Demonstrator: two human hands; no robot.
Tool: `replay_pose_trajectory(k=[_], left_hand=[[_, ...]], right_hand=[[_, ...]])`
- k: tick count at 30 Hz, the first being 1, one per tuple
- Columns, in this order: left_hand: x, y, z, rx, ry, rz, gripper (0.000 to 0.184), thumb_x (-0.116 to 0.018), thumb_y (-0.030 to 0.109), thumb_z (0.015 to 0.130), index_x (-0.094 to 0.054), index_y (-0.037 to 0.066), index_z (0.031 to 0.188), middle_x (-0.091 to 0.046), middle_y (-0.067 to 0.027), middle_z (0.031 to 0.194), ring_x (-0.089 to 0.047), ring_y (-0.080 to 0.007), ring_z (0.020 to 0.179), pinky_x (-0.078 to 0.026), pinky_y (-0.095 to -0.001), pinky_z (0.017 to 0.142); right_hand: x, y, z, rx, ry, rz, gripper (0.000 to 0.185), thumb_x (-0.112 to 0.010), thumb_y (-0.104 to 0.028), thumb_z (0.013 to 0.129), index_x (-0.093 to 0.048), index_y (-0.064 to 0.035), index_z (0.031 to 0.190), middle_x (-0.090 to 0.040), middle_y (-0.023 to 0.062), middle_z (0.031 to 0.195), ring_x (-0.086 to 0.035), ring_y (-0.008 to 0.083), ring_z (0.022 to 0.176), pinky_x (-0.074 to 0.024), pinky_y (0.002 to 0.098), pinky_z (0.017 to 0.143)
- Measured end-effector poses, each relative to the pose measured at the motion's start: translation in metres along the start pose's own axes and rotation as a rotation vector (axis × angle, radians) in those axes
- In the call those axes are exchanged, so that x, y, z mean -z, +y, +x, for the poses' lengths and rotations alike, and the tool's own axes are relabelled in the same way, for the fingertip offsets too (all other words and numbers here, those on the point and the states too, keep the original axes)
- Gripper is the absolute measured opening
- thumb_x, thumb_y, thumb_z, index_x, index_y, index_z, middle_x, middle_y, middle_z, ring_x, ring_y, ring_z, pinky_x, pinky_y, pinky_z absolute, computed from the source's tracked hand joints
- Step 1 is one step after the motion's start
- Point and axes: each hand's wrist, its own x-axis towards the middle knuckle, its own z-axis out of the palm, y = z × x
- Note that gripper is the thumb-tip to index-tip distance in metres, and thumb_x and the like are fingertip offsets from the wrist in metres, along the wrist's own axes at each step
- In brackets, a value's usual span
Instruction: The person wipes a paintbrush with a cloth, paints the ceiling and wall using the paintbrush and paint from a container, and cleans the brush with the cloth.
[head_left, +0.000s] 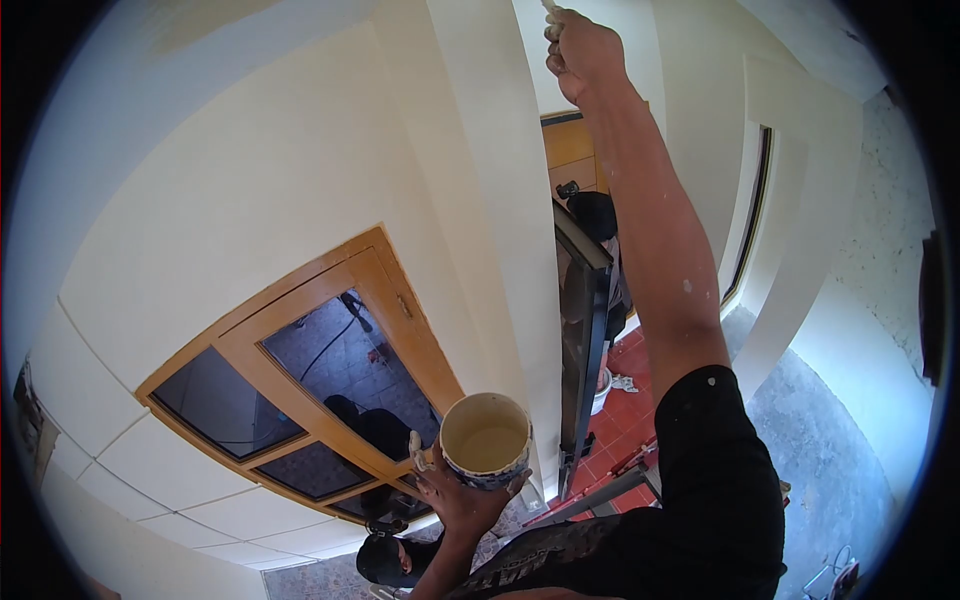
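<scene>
The bucket [486,409], with pale contents inside, sits upright in the left hand [462,495], whose fingers are clamped around its lower side. It is beside the wooden frame [265,378] with glass panes. The right hand [588,55] is raised high, fingers curled tight around a pale object [549,5] mostly cut off by the top edge.

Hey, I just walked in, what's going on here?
A person's left hand holds up an open bucket with pale material inside. The right hand is raised high, fingers curled; whatever it may grip is hard to make out. A wooden frame with glass panes is at picture left; another person's dark cap shows below it.
</scene>
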Motion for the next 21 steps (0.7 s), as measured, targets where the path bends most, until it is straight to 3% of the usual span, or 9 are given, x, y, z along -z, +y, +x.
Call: replay_pose_trajectory(k=[2, 5, 8, 11, 14, 15, 16, 18, 21], left_hand=[[-0.001, -0.001, 0.000, -0.010, -0.004, 0.034, 0.133, -0.090, 0.063, 0.062, -0.016, -0.003, 0.150, -0.034, -0.0250, 0.145, -0.032, -0.0352, 0.138, -0.019, -0.0589, 0.111], [-0.003, 0.004, 0.002, 0.030, -0.043, 0.016, 0.134, -0.090, 0.064, 0.060, -0.017, -0.003, 0.150, -0.034, -0.0239, 0.143, -0.030, -0.0387, 0.137, -0.018, -0.0591, 0.111], [-0.005, 0.008, 0.002, -0.029, -0.004, -0.155, 0.135, -0.089, 0.065, 0.061, -0.015, -0.004, 0.150, -0.034, -0.0230, 0.143, -0.029, -0.0391, 0.138, -0.017, -0.0600, 0.111], [0.001, -0.001, -0.002, -0.015, -0.043, 0.158, 0.135, -0.091, 0.061, 0.062, -0.013, -0.005, 0.150, -0.034, -0.0227, 0.143, -0.031, -0.0360, 0.140, -0.017, -0.0563, 0.113], [-0.001, 0.002, 0.001, -0.021, -0.073, 0.108, 0.134, -0.093, 0.054, 0.064, -0.009, -0.005, 0.150, -0.033, -0.0234, 0.144, -0.033, -0.0339, 0.141, -0.021, -0.0506, 0.115], [-0.004, 0.004, 0.003, -0.059, -0.057, -0.035, 0.134, -0.094, 0.051, 0.064, -0.008, -0.005, 0.150, -0.031, -0.0240, 0.144, -0.033, -0.0341, 0.141, -0.024, -0.0484, 0.116], [-0.006, 0.006, 0.005, -0.098, -0.039, -0.179, 0.134, -0.095, 0.049, 0.064, -0.007, -0.004, 0.149, -0.030, -0.0247, 0.145, -0.034, -0.0343, 0.141, -0.026, -0.0461, 0.116], [-0.005, 0.011, 0.004, -0.106, -0.029, -0.143, 0.133, -0.095, 0.049, 0.065, -0.006, -0.005, 0.149, -0.030, -0.0250, 0.145, -0.034, -0.0343, 0.141, -0.028, -0.0460, 0.116], [-0.002, 0.017, 0.001, -0.090, -0.019, -0.076, 0.133, -0.094, 0.048, 0.065, -0.005, -0.005, 0.148, -0.029, -0.0250, 0.145, -0.035, -0.0343, 0.140, -0.029, -0.0461, 0.116]], right_hand=[[-0.009, -0.008, 0.000, -0.090, 0.039, -0.091, 0.015, -0.055, -0.012, 0.100, -0.062, 0.0004, 0.096, -0.053, 0.0046, 0.073, -0.045, 0.0133, 0.058, -0.0379, 0.0295, 0.050], [-0.015, -0.015, 0.000, -0.093, -0.041, 0.051, 0.013, -0.052, -0.014, 0.103, -0.059, -0.0038, 0.097, -0.047, 0.0010, 0.074, -0.039, 0.0097, 0.056, -0.0334, 0.0260, 0.047], [-0.019, -0.028, -0.012, -0.073, -0.003, 0.092, 0.015, -0.051, -0.013, 0.102, -0.059, -0.0037, 0.094, -0.049, 0.0021, 0.074, -0.039, 0.0101, 0.055, -0.0334, 0.0273, 0.047], [-0.006, -0.019, -0.010, -0.060, -0.022, 0.024, 0.014, -0.053, -0.013, 0.102, -0.058, -0.0025, 0.095, -0.048, 0.0025, 0.072, -0.038, 0.0100, 0.055, -0.0317, 0.0269, 0.046], [0.003, 0.002, 0.001, -0.063, -0.057, -0.011, 0.017, -0.055, -0.011, 0.100, -0.061, 0.0051, 0.101, -0.051, 0.0035, 0.077, -0.036, 0.0088, 0.057, -0.0312, 0.0247, 0.048], [0.001, 0.001, 0.000, -0.076, -0.053, -0.007, 0.018, -0.056, -0.010, 0.099, -0.062, 0.0059, 0.104, -0.054, 0.0050, 0.078, -0.038, 0.0097, 0.058, -0.0318, 0.0254, 0.048], [-0.003, -0.001, 0.001, -0.073, -0.054, -0.007, 0.018, -0.056, -0.010, 0.099, -0.062, 0.0059, 0.104, -0.054, 0.0050, 0.078, -0.038, 0.0097, 0.058, -0.0318, 0.0254, 0.048], [-0.014, -0.009, 0.004, -0.033, -0.085, -0.043, 0.015, -0.053, -0.014, 0.101, -0.059, -0.0013, 0.095, -0.048, 0.0022, 0.071, -0.038, 0.0094, 0.053, -0.0302, 0.0259, 0.044], [-0.021, -0.021, 0.005, 0.001, -0.082, 0.071, 0.014, -0.054, -0.013, 0.101, -0.061, -0.0011, 0.096, -0.049, 0.0022, 0.070, -0.038, 0.0093, 0.052, -0.0296, 0.0263, 0.043]])
